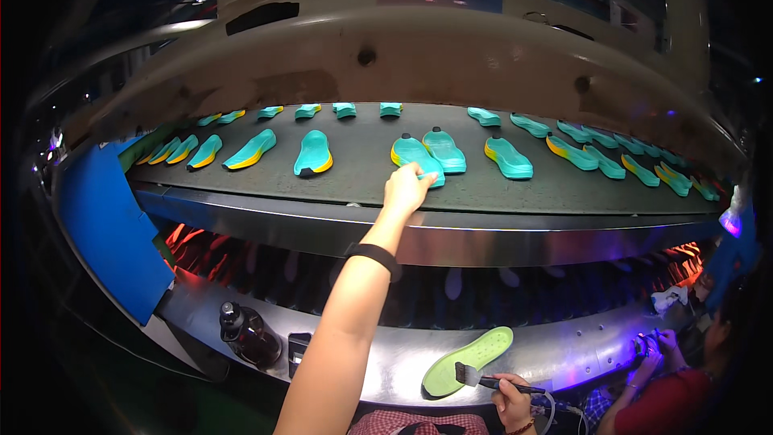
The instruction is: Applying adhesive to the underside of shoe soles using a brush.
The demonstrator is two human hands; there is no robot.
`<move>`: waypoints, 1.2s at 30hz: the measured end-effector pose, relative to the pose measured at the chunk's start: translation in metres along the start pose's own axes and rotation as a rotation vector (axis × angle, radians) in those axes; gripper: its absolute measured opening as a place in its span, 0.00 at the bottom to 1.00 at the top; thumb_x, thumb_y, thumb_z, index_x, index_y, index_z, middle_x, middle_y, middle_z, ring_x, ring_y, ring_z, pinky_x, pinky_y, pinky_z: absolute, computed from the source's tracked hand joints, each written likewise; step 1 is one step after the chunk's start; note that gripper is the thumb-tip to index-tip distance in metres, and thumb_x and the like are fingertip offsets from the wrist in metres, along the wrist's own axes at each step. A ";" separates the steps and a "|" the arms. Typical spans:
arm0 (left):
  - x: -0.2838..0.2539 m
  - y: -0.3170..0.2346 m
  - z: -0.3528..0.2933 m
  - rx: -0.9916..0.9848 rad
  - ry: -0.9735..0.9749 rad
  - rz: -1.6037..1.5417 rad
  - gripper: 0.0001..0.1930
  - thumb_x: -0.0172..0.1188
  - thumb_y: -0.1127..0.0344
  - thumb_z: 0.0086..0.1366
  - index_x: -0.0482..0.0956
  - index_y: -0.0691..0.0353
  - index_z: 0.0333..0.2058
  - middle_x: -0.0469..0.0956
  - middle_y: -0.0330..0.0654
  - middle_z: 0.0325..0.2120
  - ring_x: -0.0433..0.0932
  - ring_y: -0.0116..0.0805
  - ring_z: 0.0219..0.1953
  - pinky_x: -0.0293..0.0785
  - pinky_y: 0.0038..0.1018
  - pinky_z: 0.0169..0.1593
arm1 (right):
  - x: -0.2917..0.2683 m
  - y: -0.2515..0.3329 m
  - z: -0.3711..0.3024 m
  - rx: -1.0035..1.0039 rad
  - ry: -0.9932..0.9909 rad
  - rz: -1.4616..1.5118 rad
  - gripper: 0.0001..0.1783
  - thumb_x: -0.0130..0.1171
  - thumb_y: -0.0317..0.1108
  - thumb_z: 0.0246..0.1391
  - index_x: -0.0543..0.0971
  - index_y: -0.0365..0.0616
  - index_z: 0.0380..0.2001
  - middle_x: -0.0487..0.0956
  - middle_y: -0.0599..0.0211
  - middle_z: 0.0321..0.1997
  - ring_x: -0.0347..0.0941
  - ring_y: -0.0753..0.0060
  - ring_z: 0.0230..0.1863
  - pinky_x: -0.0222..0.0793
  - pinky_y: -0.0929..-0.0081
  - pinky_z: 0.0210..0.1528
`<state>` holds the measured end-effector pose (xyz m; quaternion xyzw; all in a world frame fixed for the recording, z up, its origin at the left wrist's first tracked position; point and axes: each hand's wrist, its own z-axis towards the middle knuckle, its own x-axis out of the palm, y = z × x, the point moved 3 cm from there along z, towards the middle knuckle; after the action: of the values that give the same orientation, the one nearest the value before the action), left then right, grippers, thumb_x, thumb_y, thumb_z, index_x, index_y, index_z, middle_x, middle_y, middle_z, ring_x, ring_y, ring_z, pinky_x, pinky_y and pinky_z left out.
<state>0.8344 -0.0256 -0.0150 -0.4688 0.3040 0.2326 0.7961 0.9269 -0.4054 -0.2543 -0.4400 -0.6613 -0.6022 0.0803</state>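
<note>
My left hand [405, 188] stretches out over the dark conveyor belt, its fingers closed on the near end of a teal midsole [413, 151] with a yellow edge and black tip. Right beside that one lies another teal midsole [444, 151]. Low in the view, my right hand [512, 403] grips a black-handled brush [488, 382] with grey bristles and a thin clear tube at its rear. The bristles are over a light green sole [469, 361], which lies on the metal ledge; whether they touch it I cannot tell.
More teal midsoles [314, 153] lie along the belt [370, 193], under a beige machine hood [370, 52]. A dark bottle [250, 334] stands at the ledge's left. Below the belt, an orange-glowing slot holds pale soles [453, 282]. At right, a co-worker's hands [654, 353] hold a dark object.
</note>
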 end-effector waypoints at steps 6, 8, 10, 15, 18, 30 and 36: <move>0.004 -0.002 -0.004 0.226 0.245 -0.259 0.19 0.62 0.49 0.48 0.79 0.60 0.28 0.78 0.45 0.27 0.77 0.35 0.32 0.69 0.30 0.37 | 0.016 0.017 -0.008 -0.015 0.057 -0.088 0.11 0.51 0.24 0.49 0.72 0.31 0.37 0.77 0.50 0.35 0.70 0.73 0.19 0.66 0.83 0.22; 0.004 -0.014 -0.017 0.201 0.331 -0.346 0.18 0.63 0.53 0.49 0.76 0.64 0.27 0.77 0.47 0.28 0.76 0.38 0.33 0.69 0.31 0.39 | 0.026 0.025 -0.007 -0.077 0.072 -0.092 0.12 0.51 0.23 0.49 0.72 0.31 0.38 0.76 0.51 0.37 0.72 0.72 0.26 0.66 0.83 0.26; -0.007 -0.020 -0.034 0.359 0.178 -0.350 0.15 0.61 0.56 0.52 0.74 0.65 0.24 0.74 0.49 0.32 0.73 0.38 0.39 0.67 0.30 0.43 | 0.026 0.028 -0.006 -0.118 0.100 -0.126 0.12 0.52 0.21 0.48 0.72 0.32 0.39 0.76 0.52 0.40 0.74 0.68 0.38 0.70 0.80 0.38; -0.030 -0.005 -0.127 0.305 -0.519 -0.866 0.11 0.53 0.64 0.58 0.71 0.68 0.33 0.70 0.45 0.39 0.68 0.36 0.43 0.63 0.27 0.49 | 0.006 0.029 -0.002 -0.167 -0.005 -0.060 0.14 0.55 0.17 0.43 0.73 0.32 0.38 0.76 0.56 0.39 0.73 0.70 0.40 0.67 0.78 0.47; -0.020 0.016 -0.162 -0.185 0.003 -1.508 0.15 0.51 0.71 0.55 0.66 0.67 0.42 0.71 0.44 0.37 0.71 0.36 0.40 0.68 0.29 0.46 | 0.008 0.035 0.004 -0.206 -0.072 -0.110 0.13 0.56 0.18 0.43 0.74 0.33 0.36 0.77 0.57 0.38 0.73 0.72 0.40 0.66 0.80 0.47; 0.058 0.092 -0.344 -0.734 0.814 -1.605 0.38 0.47 0.40 0.56 0.54 0.63 0.57 0.62 0.56 0.51 0.66 0.52 0.51 0.62 0.47 0.53 | 0.030 0.036 0.013 -0.122 0.129 -0.017 0.11 0.55 0.20 0.45 0.74 0.32 0.36 0.76 0.57 0.38 0.72 0.70 0.42 0.64 0.77 0.50; 0.073 0.047 -0.353 -0.957 0.766 -1.891 0.48 0.18 0.25 0.51 0.54 0.59 0.58 0.62 0.53 0.52 0.64 0.51 0.52 0.58 0.48 0.55 | 0.048 0.003 0.019 0.062 0.214 -0.137 0.11 0.53 0.19 0.45 0.75 0.32 0.36 0.76 0.54 0.39 0.72 0.68 0.42 0.66 0.73 0.48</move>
<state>0.7611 -0.3118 -0.2270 -0.8084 -0.0696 -0.5306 0.2451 0.9077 -0.3658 -0.2266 -0.3244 -0.6960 -0.6288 0.1225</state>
